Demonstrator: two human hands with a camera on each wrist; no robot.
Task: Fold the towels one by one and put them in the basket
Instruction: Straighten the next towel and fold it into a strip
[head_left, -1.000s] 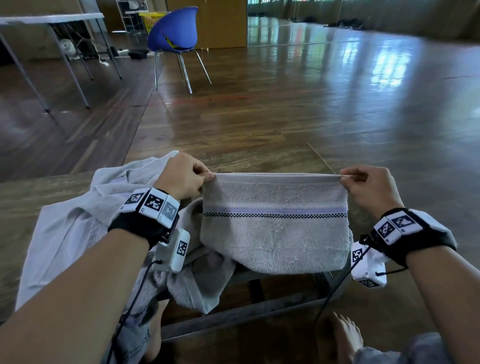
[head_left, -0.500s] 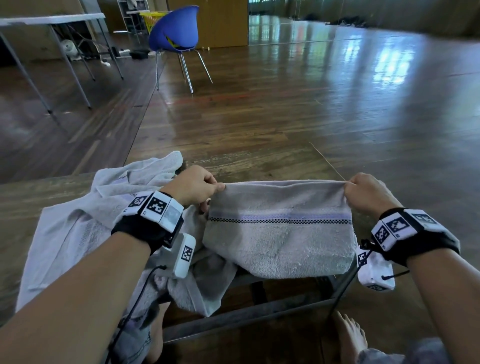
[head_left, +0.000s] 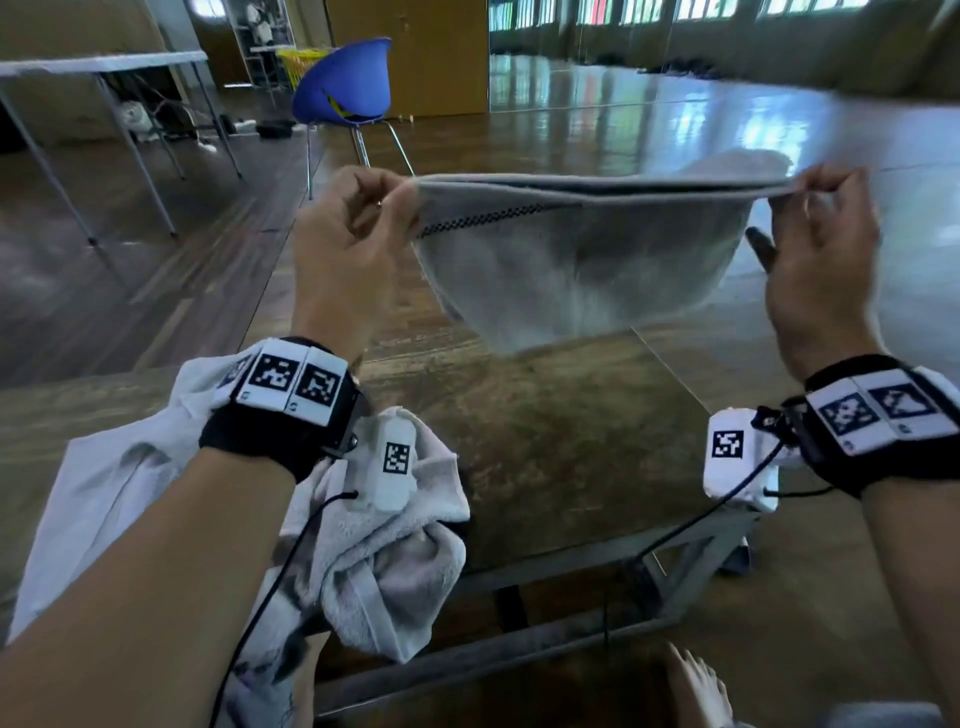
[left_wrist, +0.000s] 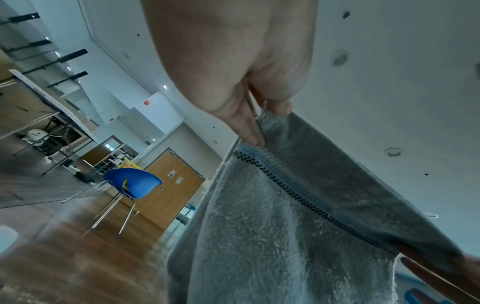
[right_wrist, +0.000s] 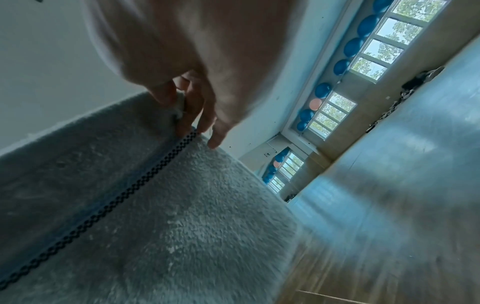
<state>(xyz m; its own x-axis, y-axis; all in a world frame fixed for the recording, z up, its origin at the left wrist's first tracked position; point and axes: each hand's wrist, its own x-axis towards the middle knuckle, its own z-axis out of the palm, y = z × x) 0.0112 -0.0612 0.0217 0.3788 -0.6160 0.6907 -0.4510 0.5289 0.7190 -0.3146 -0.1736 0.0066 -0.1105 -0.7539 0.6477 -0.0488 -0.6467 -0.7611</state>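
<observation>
Grey towel (head_left: 576, 260) is hanging blurred above the tabletop (head_left: 561, 441), its far layer hidden, long axis running left to right; my left hand (head_left: 348, 249) and right hand (head_left: 821, 249) are pinching its top corners.

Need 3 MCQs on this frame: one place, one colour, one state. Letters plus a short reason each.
1. Where is the striped grey towel?
A. Flat on the table
B. Held in the air above the table
C. In a basket

2. What colour is the chair behind it?
A. Blue
B. Red
C. White

3. How is the towel held?
A. Left hand alone
B. Draped over one forearm
C. Both hands pinch its top corners

Answers:
1 B: it hangs clear of the wooden table.
2 A: its shell is blue in the head and left wrist views.
3 C: the left hand and the right hand each pinch a top corner, stretching the edge between them.
</observation>
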